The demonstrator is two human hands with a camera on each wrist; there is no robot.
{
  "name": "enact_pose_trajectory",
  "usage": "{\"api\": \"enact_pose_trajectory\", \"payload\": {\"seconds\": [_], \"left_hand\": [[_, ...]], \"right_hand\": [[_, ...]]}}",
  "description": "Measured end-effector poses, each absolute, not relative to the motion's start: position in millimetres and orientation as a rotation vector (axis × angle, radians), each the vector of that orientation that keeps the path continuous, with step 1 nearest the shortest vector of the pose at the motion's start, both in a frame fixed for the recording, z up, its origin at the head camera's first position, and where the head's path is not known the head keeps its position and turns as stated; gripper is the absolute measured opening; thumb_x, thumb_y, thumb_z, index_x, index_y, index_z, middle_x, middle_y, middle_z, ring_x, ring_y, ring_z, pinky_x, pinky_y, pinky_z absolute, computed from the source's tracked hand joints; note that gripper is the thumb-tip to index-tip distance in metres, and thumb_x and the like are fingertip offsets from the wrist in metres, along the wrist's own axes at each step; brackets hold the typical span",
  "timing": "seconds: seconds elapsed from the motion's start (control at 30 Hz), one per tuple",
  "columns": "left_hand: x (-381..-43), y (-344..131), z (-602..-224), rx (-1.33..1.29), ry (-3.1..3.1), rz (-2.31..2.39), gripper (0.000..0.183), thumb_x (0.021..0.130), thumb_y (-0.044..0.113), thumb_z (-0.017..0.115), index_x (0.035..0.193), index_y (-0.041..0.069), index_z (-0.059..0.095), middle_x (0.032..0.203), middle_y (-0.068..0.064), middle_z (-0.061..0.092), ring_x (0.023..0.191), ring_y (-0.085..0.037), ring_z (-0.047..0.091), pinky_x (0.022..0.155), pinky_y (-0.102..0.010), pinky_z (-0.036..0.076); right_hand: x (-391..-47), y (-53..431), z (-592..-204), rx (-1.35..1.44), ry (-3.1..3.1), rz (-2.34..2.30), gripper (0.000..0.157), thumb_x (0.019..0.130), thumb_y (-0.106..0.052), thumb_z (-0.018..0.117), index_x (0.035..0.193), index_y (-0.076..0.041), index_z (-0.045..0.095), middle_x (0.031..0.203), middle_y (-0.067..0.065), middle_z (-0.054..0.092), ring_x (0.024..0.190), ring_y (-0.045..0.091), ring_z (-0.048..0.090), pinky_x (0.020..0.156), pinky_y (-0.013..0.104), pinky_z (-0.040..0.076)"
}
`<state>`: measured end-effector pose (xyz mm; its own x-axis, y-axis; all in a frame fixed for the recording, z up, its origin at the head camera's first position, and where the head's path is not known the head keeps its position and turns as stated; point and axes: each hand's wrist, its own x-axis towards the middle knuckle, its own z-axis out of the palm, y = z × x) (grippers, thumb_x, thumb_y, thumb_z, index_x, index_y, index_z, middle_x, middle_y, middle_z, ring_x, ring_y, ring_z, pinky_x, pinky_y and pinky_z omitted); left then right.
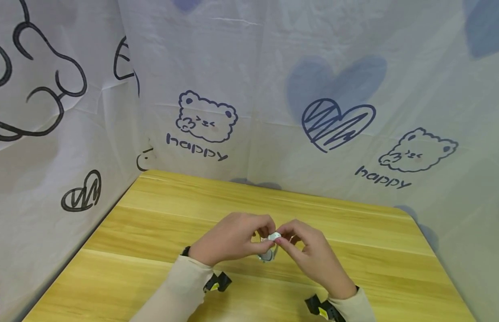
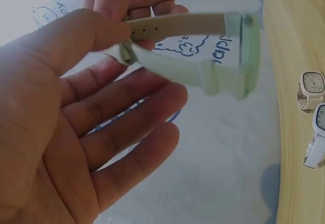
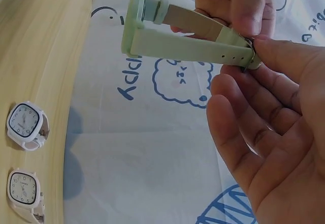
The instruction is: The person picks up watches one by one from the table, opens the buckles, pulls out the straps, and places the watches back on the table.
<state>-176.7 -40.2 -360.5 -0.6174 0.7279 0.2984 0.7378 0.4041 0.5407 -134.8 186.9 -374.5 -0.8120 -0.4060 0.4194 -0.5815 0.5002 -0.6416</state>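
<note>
Both hands hold a pale green wristwatch (image 1: pixel 267 256) between them, over the middle of the wooden table. My left hand (image 1: pixel 232 239) pinches the strap's end by the buckle with thumb and index finger. From the other side, my right hand (image 1: pixel 313 251) pinches the same joined end. In the right wrist view, the punched strap (image 3: pixel 188 47) reaches the metal buckle (image 3: pixel 250 49), where fingers partly cover it. The square watch case (image 2: pixel 250 56) hangs at the far end of the loop, seen edge-on in the left wrist view. The other fingers of both hands are spread loosely.
Two more light-coloured square watches lie on the table: a pinkish one (image 2: pixel 312 83) and a white one (image 2: pixel 319 127) in the left wrist view. The wooden table (image 1: pixel 152 214) ends against a hanging white cloth (image 1: pixel 265 89) printed with bears and hearts.
</note>
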Motion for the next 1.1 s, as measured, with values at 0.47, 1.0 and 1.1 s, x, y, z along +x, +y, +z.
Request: {"api": "enact_pose_trajectory", "payload": {"seconds": [0.47, 1.0, 1.1], "left_hand": [[-179.2, -40.1, -360.2, -1.362, -2.596, -1.006, 0.01, 0.098, 0.027, 0.074, 0.106, 0.023, 0.072, 0.098, 0.016, 0.073, 0.088, 0.007, 0.064, 0.079, -0.025, 0.057], [-171.3, -36.6, -354.9, -1.317, -2.621, -1.04, 0.008, 0.098, 0.022, 0.073, 0.099, 0.02, 0.066, 0.091, 0.015, 0.069, 0.086, 0.002, 0.066, 0.077, -0.02, 0.056], [-171.7, -36.8, -355.7, -1.319, -2.643, -1.063, 0.012, 0.096, 0.02, 0.076, 0.096, 0.02, 0.064, 0.088, 0.015, 0.068, 0.085, 0.002, 0.066, 0.078, -0.02, 0.057]], "right_hand": [[-134.6, 186.9, -375.3, 0.785, -2.513, 1.218, 0.012, 0.101, -0.011, 0.067, 0.11, -0.02, 0.068, 0.1, -0.011, 0.07, 0.083, 0.008, 0.066, 0.072, 0.03, 0.058], [-134.0, 189.3, -374.7, 0.862, -2.464, 1.215, 0.021, 0.098, -0.012, 0.072, 0.112, -0.027, 0.072, 0.103, -0.012, 0.071, 0.085, 0.006, 0.066, 0.071, 0.03, 0.059], [-134.4, 189.1, -374.9, 0.857, -2.49, 1.225, 0.021, 0.098, -0.012, 0.072, 0.112, -0.027, 0.072, 0.104, -0.012, 0.071, 0.083, 0.006, 0.066, 0.069, 0.029, 0.059]]}}
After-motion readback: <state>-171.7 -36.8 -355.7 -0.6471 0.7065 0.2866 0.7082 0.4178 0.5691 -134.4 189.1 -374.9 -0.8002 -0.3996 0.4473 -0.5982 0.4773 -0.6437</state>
